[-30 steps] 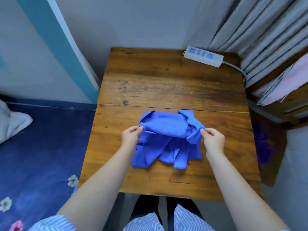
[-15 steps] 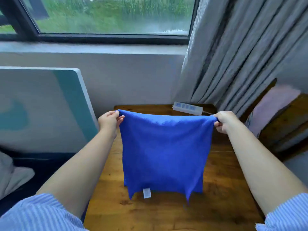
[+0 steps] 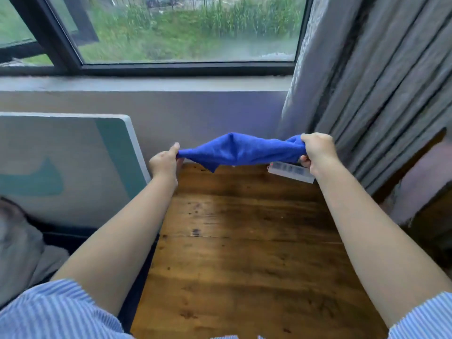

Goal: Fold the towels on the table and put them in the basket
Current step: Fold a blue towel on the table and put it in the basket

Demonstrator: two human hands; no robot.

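A blue towel (image 3: 241, 149) is stretched in the air between both hands, above the far end of the wooden table (image 3: 244, 253). It billows nearly flat, with one corner hanging down near the left. My left hand (image 3: 165, 162) pinches its left corner. My right hand (image 3: 316, 150) is closed around its right corner. No basket is in view.
A white power strip (image 3: 291, 171) lies at the table's far right, partly behind my right hand. Grey curtains (image 3: 379, 81) hang at the right, a window (image 3: 183, 28) is ahead, and a grey-and-teal board (image 3: 66, 167) leans at the left.
The towel lay crumpled on the table, was lifted and hung open as a flat sheet, and has now swung up and forward to billow almost level. The head view tilted upward.
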